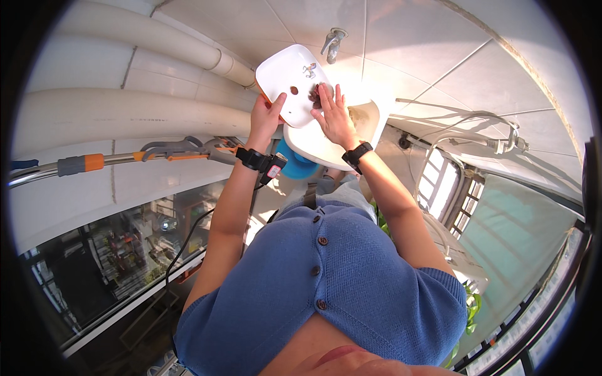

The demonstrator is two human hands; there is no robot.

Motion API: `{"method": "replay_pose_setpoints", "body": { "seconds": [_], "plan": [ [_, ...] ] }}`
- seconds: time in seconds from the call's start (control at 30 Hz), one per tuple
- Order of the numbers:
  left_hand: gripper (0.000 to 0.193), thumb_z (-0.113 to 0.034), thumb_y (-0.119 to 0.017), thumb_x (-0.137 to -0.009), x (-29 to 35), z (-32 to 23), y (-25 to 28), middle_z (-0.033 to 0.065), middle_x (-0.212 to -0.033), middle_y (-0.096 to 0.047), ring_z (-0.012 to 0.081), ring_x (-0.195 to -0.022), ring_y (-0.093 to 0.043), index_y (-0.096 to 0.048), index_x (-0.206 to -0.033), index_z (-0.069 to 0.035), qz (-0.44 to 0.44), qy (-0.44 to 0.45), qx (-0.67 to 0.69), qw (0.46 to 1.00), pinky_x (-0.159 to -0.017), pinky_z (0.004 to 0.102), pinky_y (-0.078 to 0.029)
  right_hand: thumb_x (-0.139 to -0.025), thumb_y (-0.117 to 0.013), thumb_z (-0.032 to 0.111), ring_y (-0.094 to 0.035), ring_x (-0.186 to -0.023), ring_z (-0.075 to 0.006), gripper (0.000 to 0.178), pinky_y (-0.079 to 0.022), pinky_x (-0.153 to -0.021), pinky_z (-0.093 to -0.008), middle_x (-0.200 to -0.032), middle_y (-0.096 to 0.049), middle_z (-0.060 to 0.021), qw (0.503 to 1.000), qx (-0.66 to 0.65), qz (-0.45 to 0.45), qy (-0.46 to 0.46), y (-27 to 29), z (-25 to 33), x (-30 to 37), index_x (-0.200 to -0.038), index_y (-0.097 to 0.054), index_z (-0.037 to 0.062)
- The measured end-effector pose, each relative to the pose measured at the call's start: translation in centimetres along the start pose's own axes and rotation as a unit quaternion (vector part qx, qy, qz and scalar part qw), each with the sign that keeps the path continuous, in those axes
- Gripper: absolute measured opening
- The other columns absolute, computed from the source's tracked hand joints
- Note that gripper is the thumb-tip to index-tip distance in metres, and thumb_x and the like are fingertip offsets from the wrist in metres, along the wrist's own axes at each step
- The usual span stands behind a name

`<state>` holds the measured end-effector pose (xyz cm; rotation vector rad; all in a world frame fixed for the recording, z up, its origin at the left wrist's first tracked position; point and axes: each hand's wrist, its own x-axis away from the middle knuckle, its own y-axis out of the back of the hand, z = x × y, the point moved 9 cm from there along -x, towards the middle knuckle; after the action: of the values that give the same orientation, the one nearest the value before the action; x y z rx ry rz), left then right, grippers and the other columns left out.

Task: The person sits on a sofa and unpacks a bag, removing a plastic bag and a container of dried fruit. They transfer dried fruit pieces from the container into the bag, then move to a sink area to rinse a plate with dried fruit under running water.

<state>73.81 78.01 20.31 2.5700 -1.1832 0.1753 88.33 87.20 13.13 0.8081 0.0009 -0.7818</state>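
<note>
My left hand (268,113) grips the lower left edge of a white tray (279,69) with rounded corners and an orange edge. The tray is tilted above a white sink (313,143). My right hand (337,118) has its fingers stretched out at the tray's right side. Its fingertips are at a dark brown clump (315,97), partly hidden by them; whether they press on it I cannot tell. One small reddish-brown piece (294,90) lies near the middle of the tray. A shiny patch above it looks like a reflection of the tap.
A metal tap (335,44) juts from the tiled wall beyond the tray. Below the sink is a blue basin (295,164). Thick white pipes (144,34) run along the left wall, and a grey and orange pole (94,162) crosses there. A pale hose (451,133) curves at right.
</note>
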Motion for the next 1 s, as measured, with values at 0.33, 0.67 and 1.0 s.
{"method": "replay_pose_setpoints", "body": {
  "seconds": [0.33, 0.67, 1.0],
  "plan": [
    [0.044, -0.028, -0.065, -0.098, 0.4, -0.6, -0.5, 0.0124, -0.114, -0.065, 0.0182, -0.097, -0.069, -0.051, -0.128, 0.001, -0.014, -0.013, -0.022, 1.000, -0.071, 0.0312, -0.062, -0.101, -0.044, 0.052, -0.015, -0.148, -0.0503, 0.082, -0.015, -0.121, -0.0556, -0.156, -0.028, -0.0306, 0.999, -0.041, -0.023, 0.000, -0.5, 0.0, -0.1, -0.153, -0.022, -0.0071],
    [0.046, -0.027, -0.062, -0.100, 0.4, 1.4, 0.2, 0.0147, -0.119, -0.063, 0.0206, -0.101, -0.069, -0.047, -0.132, 0.003, -0.022, 0.013, 0.026, 0.999, -0.076, 0.0336, -0.063, -0.100, -0.050, 0.049, -0.025, -0.146, -0.0464, 0.080, -0.021, -0.120, -0.0525, -0.154, -0.033, -0.0286, 0.998, -0.026, -0.042, 0.025, 1.0, 0.6, -0.5, -0.152, -0.025, -0.0061],
    [0.042, -0.023, -0.064, -0.098, 1.2, -0.4, 0.9, 0.0145, -0.115, -0.065, 0.0195, -0.097, -0.069, -0.049, -0.128, 0.002, -0.048, -0.044, -0.022, 0.998, -0.072, 0.0314, -0.063, -0.100, -0.051, 0.044, -0.026, -0.146, -0.0446, 0.076, -0.022, -0.120, -0.0513, -0.157, -0.031, -0.0257, 0.994, -0.087, -0.049, 0.035, 1.0, 2.2, -0.9, -0.154, -0.024, -0.0031]
  ]
}}
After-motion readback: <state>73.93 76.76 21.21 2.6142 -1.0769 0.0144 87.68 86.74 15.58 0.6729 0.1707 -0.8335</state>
